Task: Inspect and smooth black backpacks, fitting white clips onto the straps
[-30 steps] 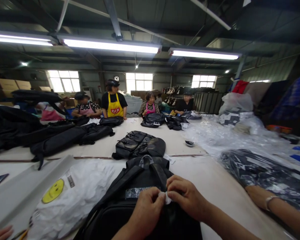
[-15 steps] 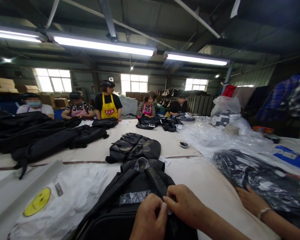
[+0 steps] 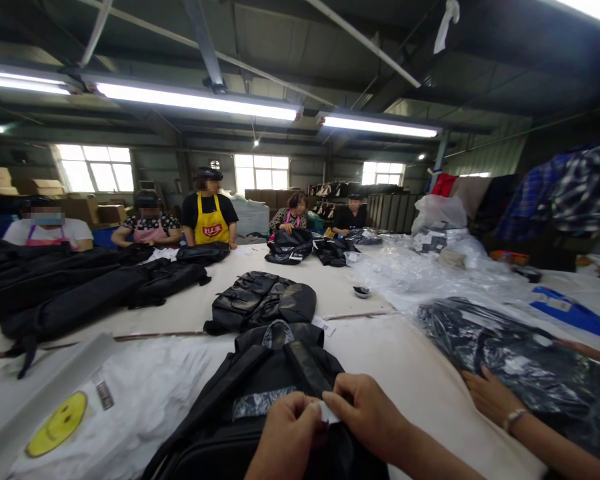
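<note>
A black backpack point(image 3: 260, 373) lies in front of me, its straps facing up and clear plastic wrap point(image 3: 263, 402) on its back panel. Over its right side, my left hand point(image 3: 285, 430) pinches a small white piece point(image 3: 329, 412) that looks like paper or film. My right hand point(image 3: 367, 410) grips the same piece from the other side with thumb and forefinger. Both hands are closed. What exactly the white piece is, I cannot make out.
White plastic bags with a yellow smiley point(image 3: 57, 425) lie at left. Another black backpack point(image 3: 265, 301) lies beyond mine. To the right, a co-worker's hand point(image 3: 495, 397) touches a plastic-wrapped black bag point(image 3: 520, 367). Clear plastic point(image 3: 420, 273) is heaped behind; several people work across the table.
The view has swung slightly to the right. More of the white piece shows between my fingertips. Across the table, a co-worker's black bag stands higher.
</note>
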`<state>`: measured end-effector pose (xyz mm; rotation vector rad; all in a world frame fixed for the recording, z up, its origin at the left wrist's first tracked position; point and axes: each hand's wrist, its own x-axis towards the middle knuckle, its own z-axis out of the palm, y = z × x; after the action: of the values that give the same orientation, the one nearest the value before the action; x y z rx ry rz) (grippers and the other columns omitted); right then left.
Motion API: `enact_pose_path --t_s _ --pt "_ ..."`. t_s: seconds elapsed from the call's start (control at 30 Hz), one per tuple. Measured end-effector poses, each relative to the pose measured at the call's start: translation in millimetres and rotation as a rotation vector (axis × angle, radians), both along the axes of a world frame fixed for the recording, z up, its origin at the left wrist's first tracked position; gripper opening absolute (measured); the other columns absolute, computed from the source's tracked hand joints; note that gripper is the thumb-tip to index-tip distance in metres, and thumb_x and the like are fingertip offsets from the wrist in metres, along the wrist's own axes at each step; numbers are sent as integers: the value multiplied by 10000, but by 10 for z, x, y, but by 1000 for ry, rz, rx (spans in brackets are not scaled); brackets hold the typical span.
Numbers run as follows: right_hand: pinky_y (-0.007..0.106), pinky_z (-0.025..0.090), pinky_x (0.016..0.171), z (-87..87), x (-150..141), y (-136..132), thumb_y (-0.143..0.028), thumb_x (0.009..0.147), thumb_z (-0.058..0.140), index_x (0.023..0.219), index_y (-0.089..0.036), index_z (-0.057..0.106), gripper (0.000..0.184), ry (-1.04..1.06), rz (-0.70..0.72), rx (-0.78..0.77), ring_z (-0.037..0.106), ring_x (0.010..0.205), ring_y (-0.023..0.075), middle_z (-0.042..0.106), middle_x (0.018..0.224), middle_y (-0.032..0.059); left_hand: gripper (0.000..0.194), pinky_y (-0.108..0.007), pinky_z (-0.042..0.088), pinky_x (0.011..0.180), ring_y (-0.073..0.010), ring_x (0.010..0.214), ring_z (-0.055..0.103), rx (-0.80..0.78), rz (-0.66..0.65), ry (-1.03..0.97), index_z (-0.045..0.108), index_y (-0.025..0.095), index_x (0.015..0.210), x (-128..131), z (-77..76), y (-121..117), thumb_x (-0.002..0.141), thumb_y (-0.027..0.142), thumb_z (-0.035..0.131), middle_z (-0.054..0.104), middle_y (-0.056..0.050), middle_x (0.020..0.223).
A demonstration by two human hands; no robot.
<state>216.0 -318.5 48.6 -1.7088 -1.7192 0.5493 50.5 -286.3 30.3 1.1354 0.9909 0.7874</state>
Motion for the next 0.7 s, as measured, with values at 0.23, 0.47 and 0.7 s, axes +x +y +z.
enact_pose_path --t_s 0.23,0.47,0.7 --pt "273 454 781 97 110 -185 -259 940 500 975 -198 655 171 -88 365 439 598 885 169 649 976 71 348 -254 464 617 -147 643 577 -87 -39 -10 585 140 654 -8 75 61 605 423 781 634 -43 661" --pt "281 435 758 98 171 -59 -202 880 554 976 -218 645 133 -327 527 548 595 833 166 695 995 36 386 -233 415 567 -129 596 540 -58 -17 -2 580 145 651 -66 -4 111 596 463 790 596 -18 621" --pt "315 385 723 145 192 -46 -223 927 508 1081 -216 614 187 -567 586 625 565 783 161 706 965 28 424 -218 382 535 -97 549 472 -83 -79 -14 585 143 634 -113 14 159 561 465 850 547 12 588"
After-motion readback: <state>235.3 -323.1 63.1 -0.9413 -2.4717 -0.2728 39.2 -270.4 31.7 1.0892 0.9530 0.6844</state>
